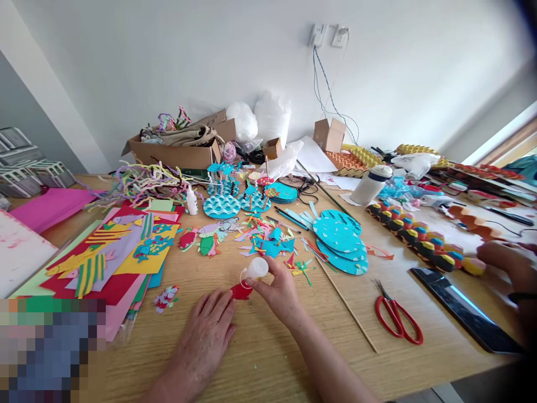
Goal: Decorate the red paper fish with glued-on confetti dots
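My right hand (279,291) grips a small white glue bottle (257,267), tipped over a red paper cutout (241,291) on the table. Part of the cutout is hidden by the bottle and my fingers. My left hand (210,324) lies flat beside it, fingers stretched out, with the fingertips at the cutout's left edge. A small heap of pink, white and green paper dots (166,298) sits left of that hand. Beyond my hands are colourful paper fish (208,240) and blue paper scraps (274,243).
Red-handled scissors (398,319), a wooden stick (348,307) and a black phone (464,310) lie to the right. Stacked blue discs (339,235) are behind them. Coloured paper sheets (113,263) cover the left side. Another person's hand (503,257) reaches in at far right, near a painted egg-carton strip (413,235).
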A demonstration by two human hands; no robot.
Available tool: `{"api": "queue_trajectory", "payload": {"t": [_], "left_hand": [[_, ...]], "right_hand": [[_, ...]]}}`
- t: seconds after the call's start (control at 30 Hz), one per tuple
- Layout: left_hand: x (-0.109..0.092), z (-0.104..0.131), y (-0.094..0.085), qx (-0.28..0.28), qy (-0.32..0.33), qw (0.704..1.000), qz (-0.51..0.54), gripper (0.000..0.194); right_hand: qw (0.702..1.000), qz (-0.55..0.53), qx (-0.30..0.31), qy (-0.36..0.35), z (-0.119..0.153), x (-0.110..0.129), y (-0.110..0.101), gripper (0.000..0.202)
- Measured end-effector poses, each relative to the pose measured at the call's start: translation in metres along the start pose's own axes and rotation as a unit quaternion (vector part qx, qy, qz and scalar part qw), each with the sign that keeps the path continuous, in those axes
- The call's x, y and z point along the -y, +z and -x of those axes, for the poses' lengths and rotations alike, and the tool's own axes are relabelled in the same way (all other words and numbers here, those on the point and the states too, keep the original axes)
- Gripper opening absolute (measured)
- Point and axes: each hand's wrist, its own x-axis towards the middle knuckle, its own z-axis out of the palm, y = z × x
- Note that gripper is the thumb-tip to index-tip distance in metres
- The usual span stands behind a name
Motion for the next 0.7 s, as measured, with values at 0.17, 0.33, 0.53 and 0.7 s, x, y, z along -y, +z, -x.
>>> {"api": "queue_trajectory", "payload": {"t": [0.17,0.33,0.53,0.7], "left_hand": [[-0.001,0.000,0.000,0.000,-0.014,1.000,0.007,0.028],[-0.002,0.001,0.002,0.001,-0.019,1.000,0.008,0.029],[0.000,0.002,0.005,-0.002,-0.009,1.000,0.007,0.029],[0.001,0.003,0.004,0.002,-0.002,1.000,-0.007,0.033]], "right_hand": [[1.000,0.002,0.014,-0.012,-0.001,0.008,0.007,0.011],[1.000,0.021,0.004,-0.011,-0.003,0.003,-0.001,0.016],[1.000,-0.020,-0.004,0.010,-0.003,0.004,-0.006,0.017],[0.996,-0.082,0.018,0.020,-0.001,0.001,0.002,0.016]]}}
